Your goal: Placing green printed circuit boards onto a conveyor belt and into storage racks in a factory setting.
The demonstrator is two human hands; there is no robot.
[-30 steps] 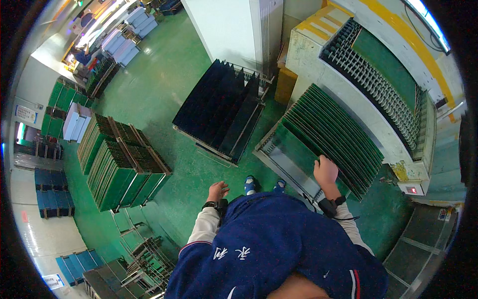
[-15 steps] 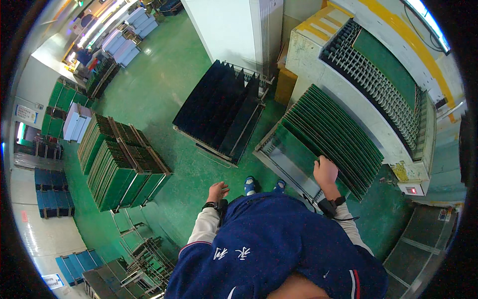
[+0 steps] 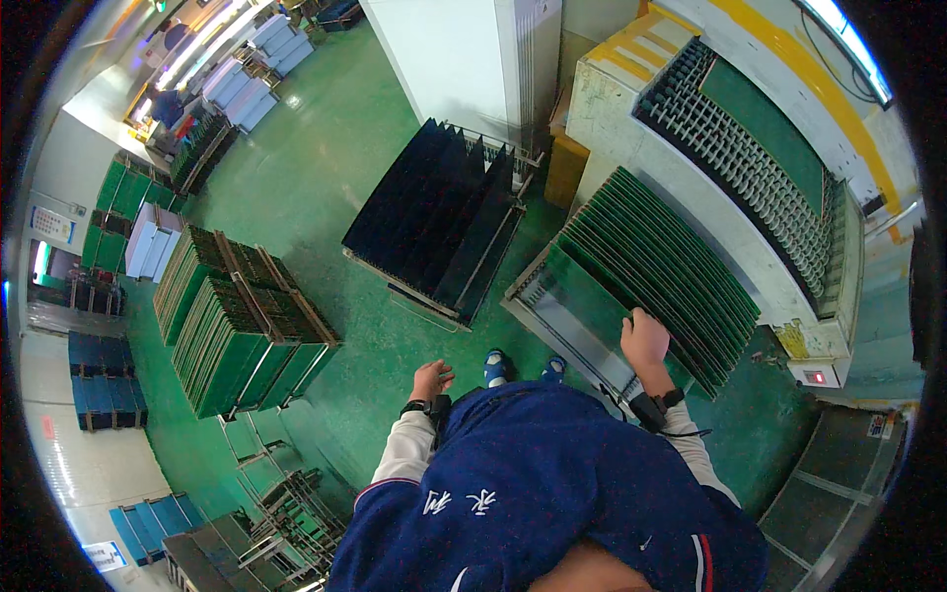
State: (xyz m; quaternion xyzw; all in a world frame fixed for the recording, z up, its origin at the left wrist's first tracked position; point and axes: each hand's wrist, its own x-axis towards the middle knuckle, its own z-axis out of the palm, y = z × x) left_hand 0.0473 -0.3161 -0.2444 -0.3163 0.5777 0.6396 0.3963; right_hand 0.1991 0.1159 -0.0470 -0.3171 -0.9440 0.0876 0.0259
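My right hand [image 3: 644, 338] is over a rack [image 3: 533, 288] of upright green panels on the right. Its fingers are curled on the top edge of the nearest panels, and the fingertips are partly hidden. The green panels [image 3: 656, 261] stand close together in a slanted row, with a gap in front of them at the near left end. My left hand [image 3: 431, 381] hangs in the air beside my body, loosely bent, fingers apart and holding nothing. A second rack of black panels [image 3: 424, 212] stands on the floor ahead, out of reach of both hands.
A conveyor machine [image 3: 740, 163] with rows of rollers and a green panel [image 3: 764, 128] on it runs along the right. More racked green panels [image 3: 232, 340] stand on the left. A white pillar [image 3: 454, 69] rises behind the black panels. Metal rack frames [image 3: 296, 518] are at lower left.
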